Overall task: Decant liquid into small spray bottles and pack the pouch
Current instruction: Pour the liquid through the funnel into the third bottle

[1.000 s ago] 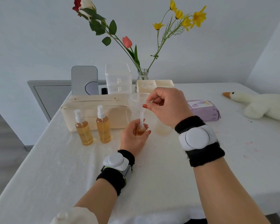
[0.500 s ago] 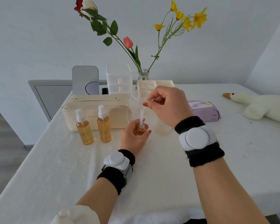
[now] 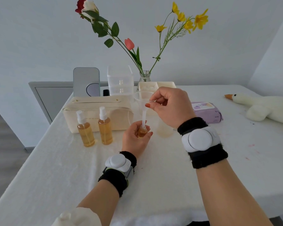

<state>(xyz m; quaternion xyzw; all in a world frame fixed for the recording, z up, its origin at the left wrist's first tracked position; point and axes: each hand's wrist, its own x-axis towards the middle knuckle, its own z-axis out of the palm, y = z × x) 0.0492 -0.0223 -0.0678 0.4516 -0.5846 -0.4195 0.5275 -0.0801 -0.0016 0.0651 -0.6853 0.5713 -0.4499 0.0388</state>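
Small bottle (image 3: pixel 142 131) of amber liquid, uncapped, gripped upright near the middle of the worktop (image 3: pixel 153 176) by the left hand (image 3: pixel 135 137), fingers closed around its body. Clear funnel (image 3: pixel 143 101) seated with its stem in the bottle neck, bowl above, rim pinched between thumb and forefinger of the right hand (image 3: pixel 171 106), remaining fingers curled. Whether the bottle base touches the cloth cannot be told.

Two capped spray bottles (image 3: pixel 86 128) (image 3: pixel 105 125) of the same amber liquid standing side by side left of the held bottle, just in front of a cream pouch (image 3: pixel 96 115), zipped shut. One near-empty clear cup (image 3: pixel 164 129) just right of the held bottle, partly behind the right wrist.

Open cloth between the hands and the near edge; left edge of the worktop running diagonally close beside the spray bottles; broad bare stretch to the right, faintly marked with red.

Along the far side: one mirror (image 3: pixel 86 82), one clear drawer unit (image 3: pixel 120 80), one glass vase (image 3: pixel 145 76) of flowers, one divided tray (image 3: pixel 157 85). One purple pack of wipes (image 3: pixel 207 112) behind the right hand; one plush goose (image 3: pixel 261 107) at the far right. One black wristband with white sensor on each wrist.
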